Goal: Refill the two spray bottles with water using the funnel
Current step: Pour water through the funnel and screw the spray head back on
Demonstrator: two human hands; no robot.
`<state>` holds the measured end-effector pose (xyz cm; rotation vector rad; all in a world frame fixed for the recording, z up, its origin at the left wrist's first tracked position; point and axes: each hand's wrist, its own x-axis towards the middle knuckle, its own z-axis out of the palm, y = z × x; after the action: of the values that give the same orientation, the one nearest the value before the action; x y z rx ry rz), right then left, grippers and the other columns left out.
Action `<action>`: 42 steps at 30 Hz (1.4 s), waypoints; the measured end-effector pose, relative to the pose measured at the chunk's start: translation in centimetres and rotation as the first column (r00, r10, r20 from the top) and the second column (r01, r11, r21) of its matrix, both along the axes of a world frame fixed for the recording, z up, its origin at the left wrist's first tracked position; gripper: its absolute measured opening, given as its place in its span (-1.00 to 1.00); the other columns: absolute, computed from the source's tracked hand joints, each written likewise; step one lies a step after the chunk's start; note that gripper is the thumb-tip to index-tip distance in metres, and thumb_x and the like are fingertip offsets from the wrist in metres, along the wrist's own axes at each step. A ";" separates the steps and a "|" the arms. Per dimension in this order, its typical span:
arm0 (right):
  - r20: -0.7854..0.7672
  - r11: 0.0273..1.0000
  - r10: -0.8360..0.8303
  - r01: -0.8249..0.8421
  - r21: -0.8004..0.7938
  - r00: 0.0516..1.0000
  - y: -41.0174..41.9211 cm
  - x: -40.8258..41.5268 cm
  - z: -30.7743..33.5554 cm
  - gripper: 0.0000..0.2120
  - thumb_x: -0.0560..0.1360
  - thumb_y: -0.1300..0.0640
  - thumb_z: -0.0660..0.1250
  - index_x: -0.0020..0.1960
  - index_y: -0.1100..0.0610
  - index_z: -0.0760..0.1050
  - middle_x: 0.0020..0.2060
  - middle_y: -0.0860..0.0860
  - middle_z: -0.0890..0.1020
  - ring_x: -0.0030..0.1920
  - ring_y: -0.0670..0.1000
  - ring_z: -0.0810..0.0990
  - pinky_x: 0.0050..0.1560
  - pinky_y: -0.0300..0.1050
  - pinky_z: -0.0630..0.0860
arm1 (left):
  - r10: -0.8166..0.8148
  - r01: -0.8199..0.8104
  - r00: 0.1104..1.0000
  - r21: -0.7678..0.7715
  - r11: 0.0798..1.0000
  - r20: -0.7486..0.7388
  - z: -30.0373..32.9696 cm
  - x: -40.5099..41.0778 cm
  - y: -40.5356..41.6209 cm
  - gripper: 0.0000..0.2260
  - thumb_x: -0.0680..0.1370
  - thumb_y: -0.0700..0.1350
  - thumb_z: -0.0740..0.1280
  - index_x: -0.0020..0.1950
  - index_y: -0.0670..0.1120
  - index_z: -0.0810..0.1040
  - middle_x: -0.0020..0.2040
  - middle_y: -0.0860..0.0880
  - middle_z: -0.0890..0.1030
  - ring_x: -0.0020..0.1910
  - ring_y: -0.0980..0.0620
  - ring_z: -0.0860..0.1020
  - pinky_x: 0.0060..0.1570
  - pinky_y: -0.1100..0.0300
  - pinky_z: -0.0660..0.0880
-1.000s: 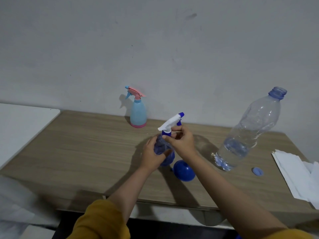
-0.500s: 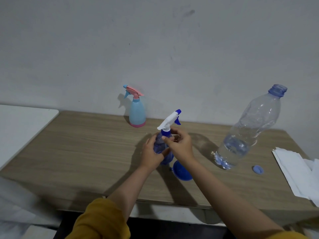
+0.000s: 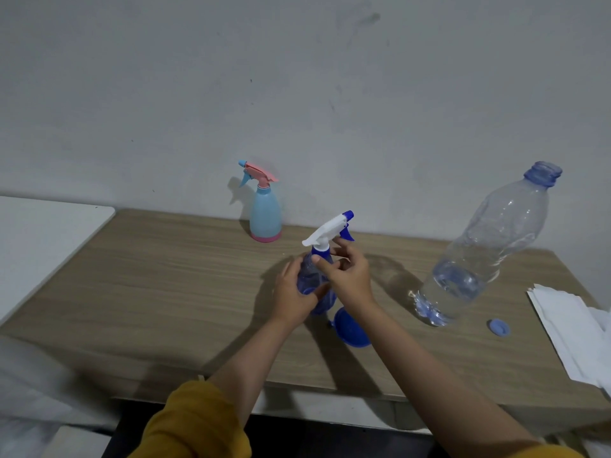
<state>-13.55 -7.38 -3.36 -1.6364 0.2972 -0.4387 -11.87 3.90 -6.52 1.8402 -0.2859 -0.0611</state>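
A dark blue spray bottle with a white and blue trigger head stands mid-table. My left hand wraps around its body. My right hand grips the blue collar just under the trigger head. A blue funnel lies on the table right behind my right wrist. The second spray bottle, light blue with a pink head and base, stands by the wall. A large clear water bottle, uncapped and partly full, stands to the right.
The water bottle's blue cap lies on the wooden table near its base. White paper sheets lie at the table's right edge. A white surface adjoins the table on the left. A grey wall stands close behind.
The trigger head has turned a little under my right hand's fingers. Both hands and the dark blue bottle stay in the same spot; the funnel shows more of its rim.
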 end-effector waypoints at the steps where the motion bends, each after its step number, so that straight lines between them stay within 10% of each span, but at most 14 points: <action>1: 0.003 1.000 0.021 -0.021 -0.001 1.000 -0.1 0.0 0.0 -0.66 0.39 0.21 0.50 0.13 0.13 0.55 -0.11 0.09 0.67 -0.16 0.10 0.67 -0.04 0.06 0.64 | 0.003 -0.003 1.000 -0.013 1.000 -0.002 -0.1 0.1 0.0 -0.45 0.31 -0.09 0.44 0.29 0.01 0.45 0.14 0.03 0.58 0.16 0.10 0.54 0.13 0.01 0.55; 10: 0.010 0.998 0.031 -0.030 -0.061 0.999 -0.2 0.1 0.2 -0.71 0.40 0.20 0.49 0.10 0.10 0.55 -0.08 0.08 0.66 -0.18 0.15 0.65 -0.06 0.12 0.64 | 0.007 -0.008 1.000 -0.023 1.000 -0.011 -1.1 0.6 -0.3 -0.41 0.27 0.09 0.45 0.28 0.10 0.43 0.17 0.05 0.57 0.20 0.05 0.53 0.14 -0.05 0.54; 16: 0.069 0.989 -0.095 0.102 -0.109 0.993 0.3 -0.1 0.0 -0.74 0.33 0.16 0.55 -0.05 0.09 0.54 -0.07 0.08 0.63 -0.25 0.01 0.58 -0.17 -0.03 0.59 | -0.014 0.014 1.000 -0.006 1.000 0.002 -0.1 0.4 0.1 -0.46 0.34 -0.17 0.46 0.30 -0.01 0.44 0.17 0.01 0.57 0.16 0.06 0.55 0.14 0.04 0.55; 21: 0.087 0.934 -0.270 0.283 -0.220 0.959 1.0 0.3 0.2 -0.23 0.20 -0.06 0.61 0.25 0.10 0.29 0.17 -0.07 0.30 0.12 -0.02 0.43 0.06 -0.17 0.45 | 0.019 -0.020 1.000 0.111 0.994 0.012 0.9 0.6 0.3 -0.60 0.38 -0.29 0.44 0.20 -0.10 0.49 0.04 0.06 0.56 0.02 0.10 0.55 -0.19 0.57 0.40; 28: 0.085 0.947 -0.154 0.171 -0.272 0.984 3.3 1.4 0.2 -0.30 0.41 0.19 0.46 0.44 0.19 0.18 0.29 0.05 0.36 -0.02 -0.38 0.40 -0.18 -0.60 0.35 | -0.060 0.038 0.992 0.193 0.981 0.113 0.3 -1.1 2.0 -0.54 0.34 -0.33 0.46 0.22 -0.19 0.48 0.12 0.01 0.44 0.02 0.16 0.48 -0.05 0.50 0.44; 37: 0.006 0.932 0.125 -0.115 -0.344 0.992 3.2 1.7 2.7 -0.71 0.43 0.16 0.40 0.08 0.10 0.39 -0.11 0.11 0.55 -0.17 0.11 0.58 -0.18 -0.02 0.56 | 0.063 -0.142 0.974 0.374 0.916 0.217 -1.2 -3.1 9.4 -0.33 0.39 0.03 0.47 0.41 -0.18 0.34 0.24 -0.08 0.44 0.24 0.02 0.45 0.12 0.50 0.18; 42: -0.338 0.850 0.332 -0.435 -0.297 0.881 5.2 -0.8 3.8 -0.63 0.51 -0.07 0.33 -0.12 0.28 0.56 -0.40 0.16 0.64 -0.44 -0.02 0.54 -0.33 -0.19 0.46 | 0.147 -0.256 0.958 0.509 0.822 0.244 -2.5 -3.4 14.3 -0.21 0.33 0.32 0.22 0.36 -0.21 0.38 0.17 -0.17 0.46 0.18 -0.13 0.47 0.21 0.17 0.37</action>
<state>-14.36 -2.16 0.45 -2.0734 0.0809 0.0552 -15.23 18.23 -9.07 2.4369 -0.2184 0.2120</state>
